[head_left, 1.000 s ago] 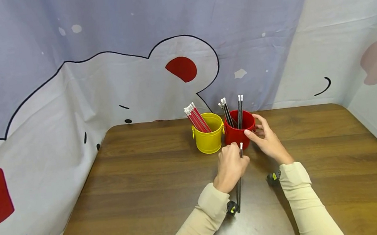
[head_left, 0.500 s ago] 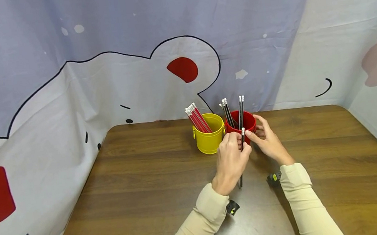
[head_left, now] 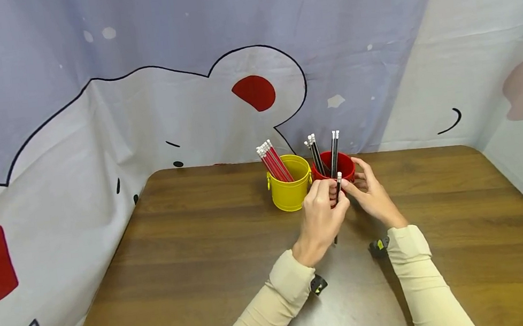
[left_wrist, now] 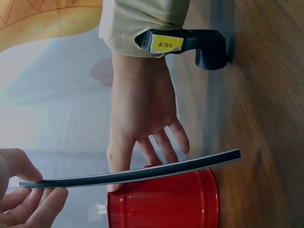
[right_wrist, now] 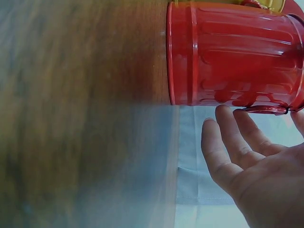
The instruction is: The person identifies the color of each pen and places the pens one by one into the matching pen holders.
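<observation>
My left hand (head_left: 320,221) pinches a black pencil (left_wrist: 118,177) near its white eraser, thumb against fingers. The pencil hangs in front of the red bucket (left_wrist: 166,204), its blunt, unsharpened end downward. Several black pencils (head_left: 334,154) lean inside that bucket, eraser ends up. At the bucket's right side is my right hand (head_left: 376,201), its thumb at the near rim and its loosely extended fingers (right_wrist: 228,130) by the side handle. The left hand hides much of the bucket's front in the head view.
A yellow bucket (head_left: 291,197) with several pink-red pencils (head_left: 275,164) stands directly left of the red one. Both are near the back edge of the wooden table (head_left: 197,278). A patterned curtain (head_left: 163,109) hangs behind it.
My left hand has raised the black pencil toward the red bucket's rim and brought it more upright, its lower end coming off the table. My right hand has stayed at the bucket.
</observation>
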`<state>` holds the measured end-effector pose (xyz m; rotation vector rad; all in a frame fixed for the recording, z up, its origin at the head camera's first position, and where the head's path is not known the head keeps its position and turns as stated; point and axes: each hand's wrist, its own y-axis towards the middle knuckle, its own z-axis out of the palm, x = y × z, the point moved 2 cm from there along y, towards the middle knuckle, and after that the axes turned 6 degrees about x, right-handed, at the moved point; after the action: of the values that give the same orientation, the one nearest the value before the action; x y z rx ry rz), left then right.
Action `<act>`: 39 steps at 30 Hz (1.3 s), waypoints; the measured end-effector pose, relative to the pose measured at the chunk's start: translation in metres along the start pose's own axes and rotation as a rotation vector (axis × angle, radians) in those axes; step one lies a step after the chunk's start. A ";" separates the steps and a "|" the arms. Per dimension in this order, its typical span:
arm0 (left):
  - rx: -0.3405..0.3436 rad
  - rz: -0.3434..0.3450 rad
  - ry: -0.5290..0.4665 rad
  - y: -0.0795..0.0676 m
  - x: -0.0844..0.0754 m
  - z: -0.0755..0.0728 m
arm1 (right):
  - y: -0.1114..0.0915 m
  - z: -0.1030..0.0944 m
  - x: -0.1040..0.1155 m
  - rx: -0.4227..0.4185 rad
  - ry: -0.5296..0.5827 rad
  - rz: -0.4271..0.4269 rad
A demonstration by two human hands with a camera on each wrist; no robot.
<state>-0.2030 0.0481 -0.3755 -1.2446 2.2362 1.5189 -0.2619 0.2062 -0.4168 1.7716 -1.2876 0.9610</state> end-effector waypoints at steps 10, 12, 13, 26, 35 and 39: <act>0.040 0.024 -0.019 0.024 -0.002 -0.014 | 0.011 -0.002 -0.031 -0.012 -0.037 -0.029; 0.047 0.011 -0.064 0.030 -0.003 -0.017 | 0.011 -0.002 -0.032 -0.016 -0.040 -0.033; 0.048 0.005 -0.086 0.033 -0.002 -0.018 | 0.011 -0.002 -0.033 -0.018 -0.042 -0.032; 0.037 0.052 -0.103 0.078 -0.002 -0.035 | 0.010 -0.003 -0.031 -0.012 -0.025 0.038; 0.053 0.091 -0.065 0.105 -0.003 -0.041 | 0.008 -0.003 -0.032 -0.010 -0.026 0.039; 0.048 0.095 -0.057 0.116 0.000 -0.042 | 0.008 -0.003 -0.032 -0.008 -0.019 0.044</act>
<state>-0.2722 0.0292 -0.2753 -1.0832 2.3106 1.5035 -0.2776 0.2204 -0.4424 1.7562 -1.3458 0.9645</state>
